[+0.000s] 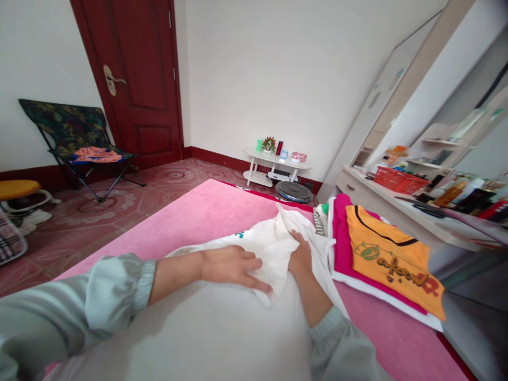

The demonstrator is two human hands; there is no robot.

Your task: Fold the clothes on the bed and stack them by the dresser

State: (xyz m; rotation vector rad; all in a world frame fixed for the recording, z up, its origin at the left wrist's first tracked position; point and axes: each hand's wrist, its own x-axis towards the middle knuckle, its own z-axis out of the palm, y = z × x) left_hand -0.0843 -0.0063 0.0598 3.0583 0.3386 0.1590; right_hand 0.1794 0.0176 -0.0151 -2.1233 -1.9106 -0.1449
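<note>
A white T-shirt (206,323) lies spread over the pink bed cover, with a small teal print showing near its far edge. My left hand (232,264) rests palm down on the shirt, its fingers stretched out and thumb apart. To its right, my right hand (300,256) grips a raised fold of the white fabric, and the cloth hides part of its fingers. Beside the shirt on the right sits a stack of folded clothes, topped by an orange shirt (391,259) with a dark neckline and printed letters. A magenta garment (342,238) lies beneath it.
The pink bed cover (190,211) spreads under the clothes. A dressing table with a red basket (399,180) and bottles stands along the right. Against the far wall is a small white table (260,178). A folding chair (65,127) holding clothing stands by the dark red door (135,79).
</note>
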